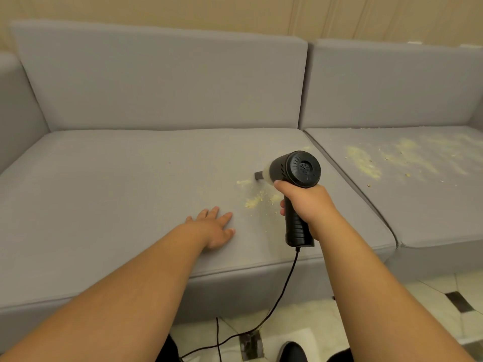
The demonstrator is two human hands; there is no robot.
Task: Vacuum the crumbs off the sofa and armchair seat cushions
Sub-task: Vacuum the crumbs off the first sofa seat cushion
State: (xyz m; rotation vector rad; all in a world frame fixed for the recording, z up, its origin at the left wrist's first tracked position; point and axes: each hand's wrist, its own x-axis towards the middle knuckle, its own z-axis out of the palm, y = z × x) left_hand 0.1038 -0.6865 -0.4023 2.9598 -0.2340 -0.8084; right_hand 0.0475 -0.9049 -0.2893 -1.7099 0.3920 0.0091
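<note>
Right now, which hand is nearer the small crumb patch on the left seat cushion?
Right. The right hand grips the vacuum just right of the crumb patch; the left hand lies flat on the cushion, farther left and nearer the front edge.

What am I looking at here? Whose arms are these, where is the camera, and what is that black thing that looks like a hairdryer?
There is no robot. A person wears a wide-angle camera on the head, so you look forward and down along their own two bare arms. This is the only picture.

In front is a grey sofa. The right hand grips the handle of a black handheld vacuum, which has a cord trailing to the tiled floor. Its small nozzle points at pale crumbs on the left seat cushion. The left hand rests flat on that cushion, holding nothing.

The right seat cushion carries far more scattered crumbs, so that part looks not yet cleaned.
</note>
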